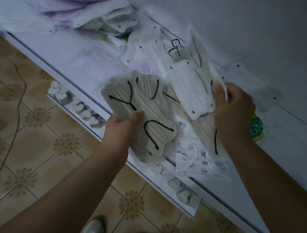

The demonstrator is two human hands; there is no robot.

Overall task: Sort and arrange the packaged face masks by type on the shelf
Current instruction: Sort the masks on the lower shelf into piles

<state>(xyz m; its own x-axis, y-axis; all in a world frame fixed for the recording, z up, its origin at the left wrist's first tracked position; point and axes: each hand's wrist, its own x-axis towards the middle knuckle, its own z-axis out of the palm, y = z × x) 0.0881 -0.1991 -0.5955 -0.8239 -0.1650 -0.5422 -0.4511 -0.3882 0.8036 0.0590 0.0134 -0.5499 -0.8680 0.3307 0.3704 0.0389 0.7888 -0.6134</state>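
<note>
At the centre of the frame the left hand point(126, 122) grips a fanned stack of beige pleated face masks with black ear loops in clear packets point(140, 114), thumb pressed on top and fingers hidden underneath. To the right of centre, the right hand point(234, 108) pinches the edge of a white pleated packaged mask point(190, 89), which tilts up off the heap below it. Both hands hover over the long white shelf point(52, 48) that runs diagonally from upper left to lower right.

More white packaged masks point(148, 51) lie scattered on the shelf above the hands, and a printed mask with small coloured figures point(199, 163) lies below the right hand. The pile in the upper left corner is blurred and washed out, so its packets cannot be told apart. A green label point(256, 128) shows only partly behind the right wrist. Brown patterned floor tiles point(35, 129) fill the lower left.
</note>
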